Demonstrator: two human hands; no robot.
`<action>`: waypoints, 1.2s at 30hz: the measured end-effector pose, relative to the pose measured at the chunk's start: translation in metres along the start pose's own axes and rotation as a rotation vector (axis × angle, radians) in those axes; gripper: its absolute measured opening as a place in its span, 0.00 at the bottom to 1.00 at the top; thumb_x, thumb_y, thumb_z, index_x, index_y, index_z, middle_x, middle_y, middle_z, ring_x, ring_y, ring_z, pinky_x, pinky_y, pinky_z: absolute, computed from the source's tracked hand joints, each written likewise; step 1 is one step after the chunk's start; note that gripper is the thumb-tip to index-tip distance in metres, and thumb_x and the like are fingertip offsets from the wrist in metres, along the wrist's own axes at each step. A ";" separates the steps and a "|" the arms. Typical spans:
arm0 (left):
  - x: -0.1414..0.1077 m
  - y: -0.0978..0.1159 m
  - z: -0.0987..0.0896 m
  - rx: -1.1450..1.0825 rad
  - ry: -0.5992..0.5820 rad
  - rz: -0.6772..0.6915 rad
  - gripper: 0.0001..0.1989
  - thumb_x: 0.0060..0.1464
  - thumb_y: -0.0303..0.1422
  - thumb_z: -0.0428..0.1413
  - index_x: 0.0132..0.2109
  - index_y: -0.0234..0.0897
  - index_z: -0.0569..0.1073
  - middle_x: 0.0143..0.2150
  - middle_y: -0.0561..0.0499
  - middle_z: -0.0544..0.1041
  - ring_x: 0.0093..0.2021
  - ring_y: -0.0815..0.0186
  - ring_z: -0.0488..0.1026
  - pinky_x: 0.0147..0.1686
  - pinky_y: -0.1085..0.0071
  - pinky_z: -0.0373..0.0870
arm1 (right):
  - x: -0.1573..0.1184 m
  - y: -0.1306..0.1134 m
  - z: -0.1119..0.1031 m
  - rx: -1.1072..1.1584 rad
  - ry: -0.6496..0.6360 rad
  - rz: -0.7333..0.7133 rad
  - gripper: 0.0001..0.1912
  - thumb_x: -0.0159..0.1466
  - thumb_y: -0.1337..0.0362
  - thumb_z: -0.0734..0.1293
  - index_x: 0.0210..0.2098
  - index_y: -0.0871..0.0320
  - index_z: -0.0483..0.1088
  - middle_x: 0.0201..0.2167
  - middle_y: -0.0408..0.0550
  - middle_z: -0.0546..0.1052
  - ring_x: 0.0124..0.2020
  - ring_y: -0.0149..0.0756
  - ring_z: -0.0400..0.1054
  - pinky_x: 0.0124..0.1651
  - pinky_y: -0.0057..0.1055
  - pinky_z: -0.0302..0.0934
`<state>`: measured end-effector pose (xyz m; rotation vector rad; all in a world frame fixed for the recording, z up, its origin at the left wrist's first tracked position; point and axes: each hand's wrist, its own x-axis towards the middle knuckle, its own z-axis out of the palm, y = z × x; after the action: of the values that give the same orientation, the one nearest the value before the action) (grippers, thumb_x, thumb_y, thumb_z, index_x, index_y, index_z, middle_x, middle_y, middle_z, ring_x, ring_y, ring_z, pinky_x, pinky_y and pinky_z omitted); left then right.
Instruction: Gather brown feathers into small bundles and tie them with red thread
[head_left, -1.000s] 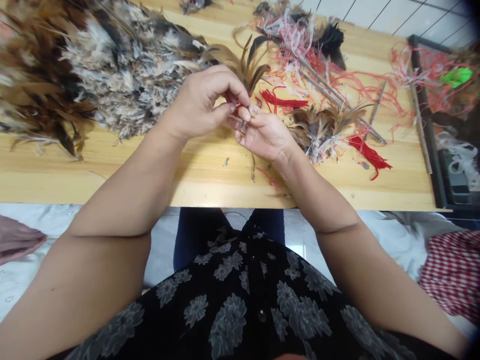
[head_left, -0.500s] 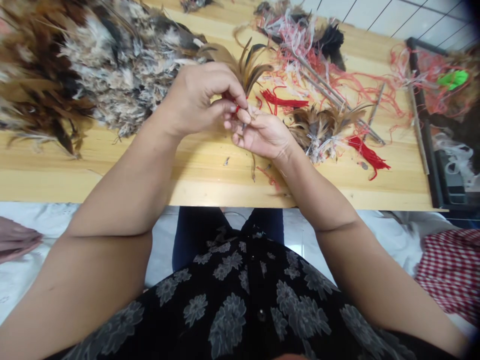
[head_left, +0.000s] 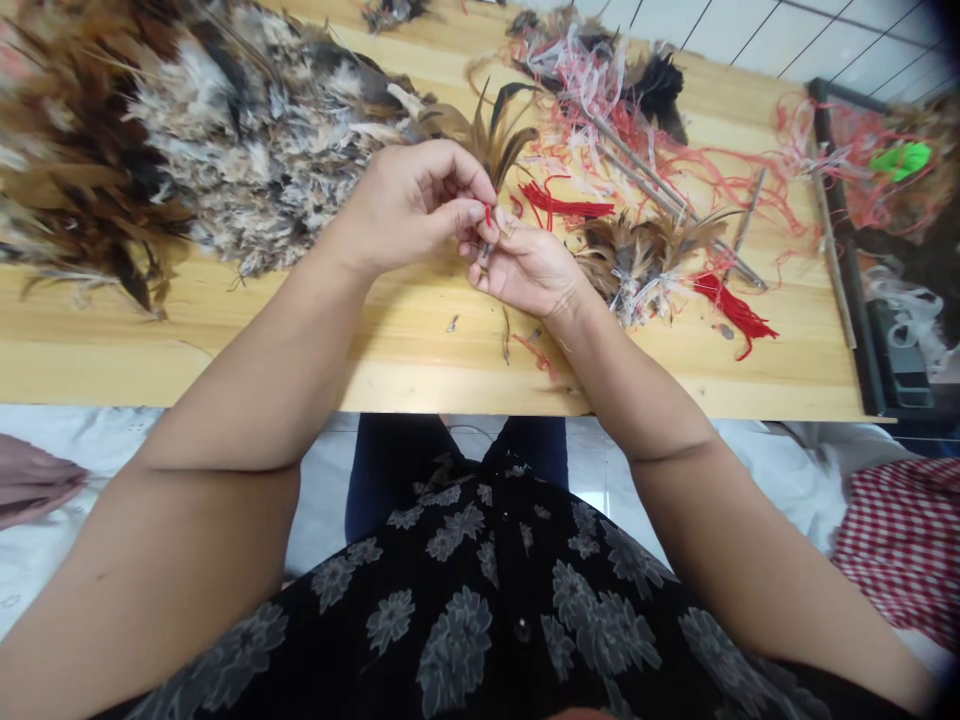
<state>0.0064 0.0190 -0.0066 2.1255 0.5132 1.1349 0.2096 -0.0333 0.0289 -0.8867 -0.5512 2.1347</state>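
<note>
In the head view, a small bunch of brown and black feathers [head_left: 496, 140] stands upright above my two hands, which meet over the table. My left hand [head_left: 420, 205] is closed, its thumb and forefinger pinching a short piece of red yarn [head_left: 488, 216] at the base of the bunch. My right hand [head_left: 532, 265] faces palm up, fingers curled and closed around the quill ends; part of that grip is hidden behind the fingers. Just right of the bunch lies a bundle of red yarn [head_left: 574, 205].
A large heap of pale fluffy feathers [head_left: 247, 160] and brown feathers [head_left: 82, 190] covers the table's left. To the right lie tied feather bunches [head_left: 637, 260], a red yarn tassel [head_left: 735, 312], thin sticks [head_left: 652, 185] and tangled pink string [head_left: 585, 75]. A black-framed tray [head_left: 847, 250] stands at the right end.
My left hand has shifted slightly right and down, and its fingertips have turned a little. More of the red yarn shows between them. The feather bunch leans a bit differently.
</note>
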 end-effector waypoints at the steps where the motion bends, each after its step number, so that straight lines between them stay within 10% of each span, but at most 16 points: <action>1: 0.000 -0.002 0.001 -0.001 0.001 0.011 0.32 0.78 0.66 0.64 0.58 0.39 0.81 0.41 0.50 0.84 0.34 0.60 0.87 0.36 0.58 0.86 | 0.000 0.000 0.000 -0.014 0.003 -0.001 0.18 0.88 0.68 0.62 0.38 0.54 0.65 0.30 0.34 0.74 0.34 0.25 0.75 0.36 0.19 0.64; 12: -0.004 -0.007 0.003 0.276 0.150 -0.124 0.14 0.73 0.49 0.74 0.51 0.50 0.82 0.43 0.49 0.83 0.46 0.52 0.89 0.51 0.54 0.90 | 0.006 0.002 0.001 -0.037 0.051 -0.011 0.21 0.87 0.72 0.59 0.36 0.54 0.64 0.24 0.34 0.70 0.24 0.23 0.64 0.30 0.18 0.62; 23: -0.001 -0.037 0.010 0.012 0.267 -0.041 0.32 0.68 0.70 0.72 0.56 0.51 0.79 0.45 0.51 0.83 0.42 0.55 0.90 0.43 0.59 0.92 | 0.000 0.000 0.010 0.019 0.075 -0.028 0.22 0.87 0.70 0.62 0.34 0.53 0.59 0.27 0.33 0.68 0.24 0.22 0.60 0.30 0.17 0.58; 36: -0.003 -0.004 0.011 0.142 0.175 -0.155 0.17 0.79 0.56 0.67 0.52 0.50 0.80 0.45 0.48 0.88 0.47 0.50 0.92 0.51 0.52 0.95 | 0.005 0.003 0.007 0.116 0.124 -0.048 0.19 0.86 0.72 0.60 0.36 0.54 0.64 0.26 0.33 0.68 0.23 0.21 0.60 0.29 0.18 0.57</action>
<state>0.0142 0.0159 -0.0151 2.0734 0.8476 1.2331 0.2004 -0.0324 0.0294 -0.9242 -0.3781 2.0308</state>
